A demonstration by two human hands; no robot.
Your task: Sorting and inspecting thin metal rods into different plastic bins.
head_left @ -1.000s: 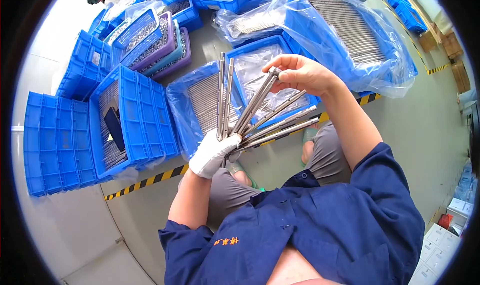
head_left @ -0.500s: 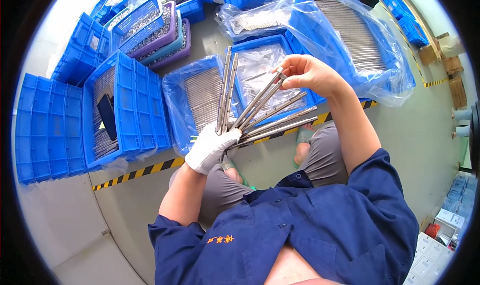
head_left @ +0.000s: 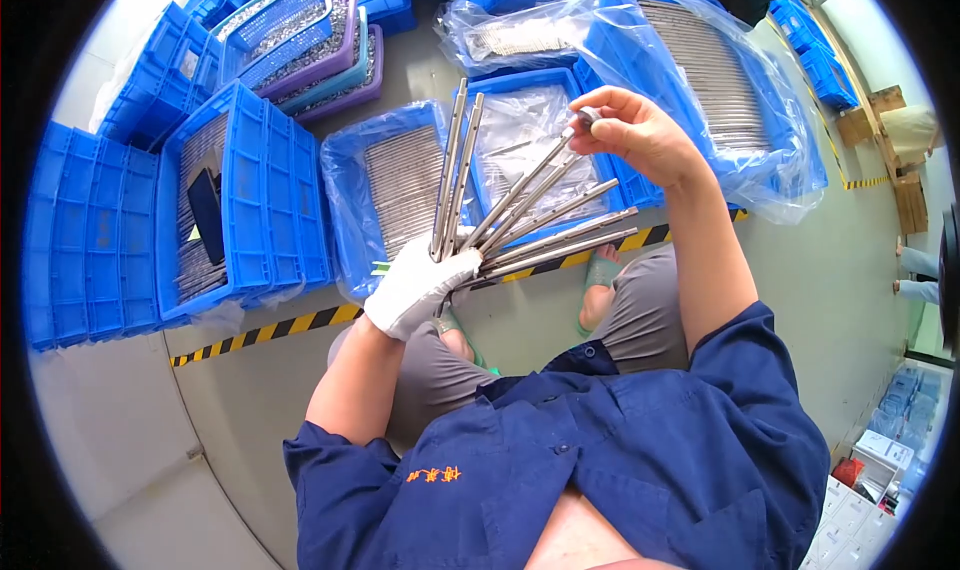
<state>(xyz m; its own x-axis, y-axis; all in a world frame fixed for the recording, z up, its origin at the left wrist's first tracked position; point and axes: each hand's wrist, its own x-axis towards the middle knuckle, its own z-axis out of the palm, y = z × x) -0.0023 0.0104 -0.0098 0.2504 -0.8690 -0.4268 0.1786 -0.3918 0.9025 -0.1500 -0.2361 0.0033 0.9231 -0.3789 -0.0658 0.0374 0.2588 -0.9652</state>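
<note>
My left hand [head_left: 418, 288], in a white glove, grips the lower ends of several long grey metal rods [head_left: 545, 222] that fan out upward and to the right. My right hand [head_left: 640, 130], bare, pinches the top end of one rod of the fan between thumb and fingers. Two rods [head_left: 452, 170] stand nearly upright at the left of the fan. Below the fan lies a plastic-lined blue tray [head_left: 395, 185] filled with more rods laid side by side.
Blue plastic crates [head_left: 250, 195] stand to the left, one holding a dark flat object. Bagged crates of rods [head_left: 710, 80] lie at the right, baskets of small parts [head_left: 310, 30] at the top. A yellow-black stripe [head_left: 270, 330] crosses the grey floor. My knees are below the hands.
The fan of rods stays in my left hand. My right hand has shifted slightly along the rod tips, and the view has drifted a little.
</note>
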